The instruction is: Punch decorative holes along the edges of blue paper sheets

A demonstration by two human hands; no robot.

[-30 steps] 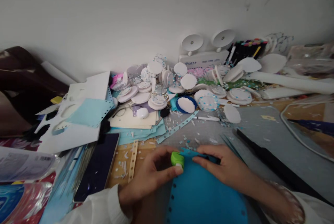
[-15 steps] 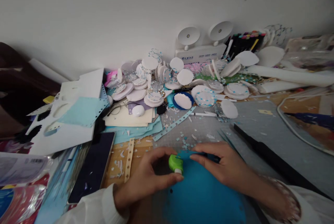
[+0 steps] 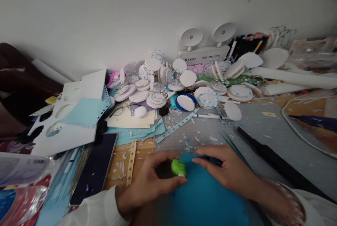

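A blue paper sheet [image 3: 205, 198] lies at the near edge of the table. My left hand [image 3: 147, 184] pinches a small green punch [image 3: 178, 167] on the sheet's top left edge, thumb below and fingers curled over it. My right hand [image 3: 226, 170] rests on the top edge of the sheet just right of the punch, fingers pressed together on the paper. Small blue and white paper bits lie scattered just beyond the sheet.
A dark tablet [image 3: 94, 170] lies to the left. White foam discs [image 3: 158, 82] are heaped at the back by the wall. White and pale blue cut sheets [image 3: 76, 117] lie at left. A black ruler [image 3: 273, 163] runs to the right on a grey cutting mat [image 3: 263, 127].
The hands, punch and blue sheet have stayed nearly in place; the view has shifted slightly and the sheet's punched left edge is now blurred.
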